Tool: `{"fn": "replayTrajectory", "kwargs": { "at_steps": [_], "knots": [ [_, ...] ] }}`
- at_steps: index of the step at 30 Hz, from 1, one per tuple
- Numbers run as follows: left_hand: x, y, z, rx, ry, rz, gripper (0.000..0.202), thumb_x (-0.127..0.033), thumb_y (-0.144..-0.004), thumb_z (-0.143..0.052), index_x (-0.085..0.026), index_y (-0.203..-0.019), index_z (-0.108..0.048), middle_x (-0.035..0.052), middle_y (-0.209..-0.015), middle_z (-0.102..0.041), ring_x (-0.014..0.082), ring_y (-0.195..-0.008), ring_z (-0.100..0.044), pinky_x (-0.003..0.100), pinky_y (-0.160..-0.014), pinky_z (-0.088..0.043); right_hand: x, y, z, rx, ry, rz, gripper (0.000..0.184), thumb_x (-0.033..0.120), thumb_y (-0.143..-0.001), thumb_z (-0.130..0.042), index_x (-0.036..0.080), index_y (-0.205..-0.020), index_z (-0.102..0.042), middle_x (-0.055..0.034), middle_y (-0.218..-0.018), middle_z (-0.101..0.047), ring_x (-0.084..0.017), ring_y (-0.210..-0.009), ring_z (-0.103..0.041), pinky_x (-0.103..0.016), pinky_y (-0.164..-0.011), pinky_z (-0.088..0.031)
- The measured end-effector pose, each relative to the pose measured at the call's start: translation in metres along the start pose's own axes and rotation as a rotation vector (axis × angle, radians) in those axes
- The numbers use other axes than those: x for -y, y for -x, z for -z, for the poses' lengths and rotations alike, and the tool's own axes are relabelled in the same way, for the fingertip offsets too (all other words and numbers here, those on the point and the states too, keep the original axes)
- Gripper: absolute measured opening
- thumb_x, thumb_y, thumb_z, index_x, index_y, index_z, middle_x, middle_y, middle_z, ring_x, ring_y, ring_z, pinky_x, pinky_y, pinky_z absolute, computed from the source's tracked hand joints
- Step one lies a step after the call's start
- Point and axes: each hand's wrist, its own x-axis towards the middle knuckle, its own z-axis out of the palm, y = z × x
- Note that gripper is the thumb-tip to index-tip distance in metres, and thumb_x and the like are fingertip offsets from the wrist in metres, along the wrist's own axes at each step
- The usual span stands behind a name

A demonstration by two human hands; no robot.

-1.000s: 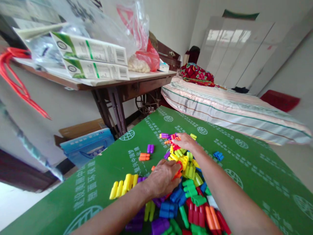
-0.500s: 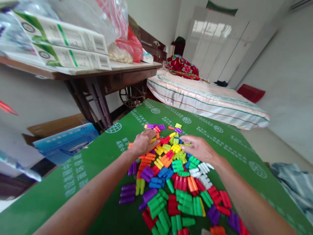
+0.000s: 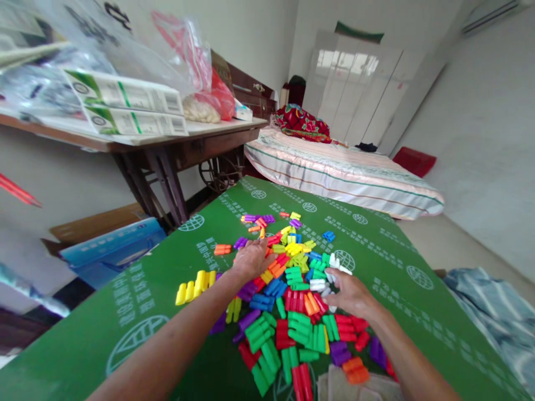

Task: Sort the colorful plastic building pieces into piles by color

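Observation:
A loose heap of small plastic building pieces, shaped like joined rounded tubes, covers the middle of the green board. My left hand (image 3: 252, 260) rests over the heap's left side, fingers stretched forward and thumb apart, near orange and red pieces (image 3: 279, 264). At the right edge, my right hand (image 3: 351, 291) has its thumb and fingers spread around white pieces (image 3: 318, 285); whether it touches them I cannot tell. Green pieces (image 3: 295, 277) lie just left of it. Beside my left forearm is a yellow group (image 3: 195, 286). Purple pieces (image 3: 340, 353) and red pieces (image 3: 301, 381) lie nearer me.
The green board (image 3: 154, 295) has white printing. A brown-grey cloth (image 3: 334, 384) lies at its near edge. To the left stands a table (image 3: 184, 150) with boxes (image 3: 136, 120) and plastic bags. A bed (image 3: 334, 172) is beyond, and striped fabric (image 3: 480, 301) lies at right.
My right hand has moved nearer me, from the yellow pieces to the white ones. My left hand has come slightly nearer too. The view has shifted, showing yellow pieces by my left forearm.

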Motion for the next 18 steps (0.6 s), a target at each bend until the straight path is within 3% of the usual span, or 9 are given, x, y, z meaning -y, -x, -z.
{"fn": "replayTrajectory", "kwargs": {
  "at_steps": [3,6,9,11,14,18],
  "knots": [
    [-0.002,-0.006,-0.001,0.013,0.053,0.046,0.041,-0.041,-0.081,-0.047,-0.011,-0.109,-0.055,0.0189,-0.108,-0.063,0.0301,-0.102,-0.058,0.037,-0.08,-0.046,0.022,-0.01,-0.016,0.044,-0.281,0.027,0.061,0.029,-0.056,-0.072,0.019,-0.116,-0.058,-0.0003,-0.086,-0.066,-0.018,-0.078,-0.061,-0.028,-0.07,-0.045],
    [-0.002,-0.02,-0.005,0.032,0.098,0.085,0.036,-0.037,-0.082,-0.045,-0.012,-0.105,-0.057,0.0162,-0.097,-0.066,0.0263,-0.089,-0.062,0.034,-0.072,-0.046,0.042,-0.016,-0.035,0.121,-0.627,0.052,0.048,0.023,-0.056,-0.067,0.02,-0.104,-0.061,0.0041,-0.071,-0.063,-0.015,-0.067,-0.06,-0.026,-0.062,-0.046],
    [-0.003,-0.038,-0.005,0.062,0.157,0.077,0.03,-0.032,-0.082,-0.043,-0.011,-0.093,-0.061,0.0116,-0.08,-0.066,0.0209,-0.075,-0.062,0.029,-0.064,-0.044,0.059,-0.022,-0.055,0.085,-0.823,0.115,0.048,0.018,-0.051,-0.067,0.019,-0.099,-0.06,0.0034,-0.076,-0.064,-0.016,-0.073,-0.061,-0.026,-0.066,-0.048],
    [-0.005,-0.049,-0.003,0.084,0.195,0.038,0.03,-0.033,-0.083,-0.042,-0.012,-0.082,-0.063,0.007,-0.07,-0.063,0.0172,-0.068,-0.058,0.026,-0.06,-0.041,0.072,-0.027,-0.067,0.035,-0.8,0.166,0.047,0.016,-0.052,-0.067,0.018,-0.099,-0.06,0.0012,-0.083,-0.065,-0.017,-0.077,-0.062,-0.026,-0.069,-0.048],
    [-0.013,-0.06,0.003,0.136,0.241,-0.052,0.034,-0.036,-0.082,-0.042,-0.013,-0.067,-0.061,0.0,-0.056,-0.053,0.013,-0.061,-0.05,0.022,-0.054,-0.036,0.095,-0.034,-0.079,-0.033,-0.545,0.245,0.037,0.014,-0.06,-0.06,0.018,-0.097,-0.06,-0.0004,-0.086,-0.066,-0.017,-0.075,-0.063,-0.027,-0.067,-0.05],
    [-0.033,-0.066,0.013,0.257,0.295,-0.223,0.033,-0.039,-0.078,-0.047,-0.014,-0.061,-0.061,-0.0034,-0.052,-0.049,0.0105,-0.058,-0.046,0.019,-0.051,-0.034,0.131,-0.032,-0.085,-0.078,-0.29,0.366,0.036,0.017,-0.065,-0.061,0.027,-0.1,-0.06,0.0016,-0.103,-0.066,-0.02,-0.093,-0.062,-0.029,-0.079,-0.05]
  ]
}}
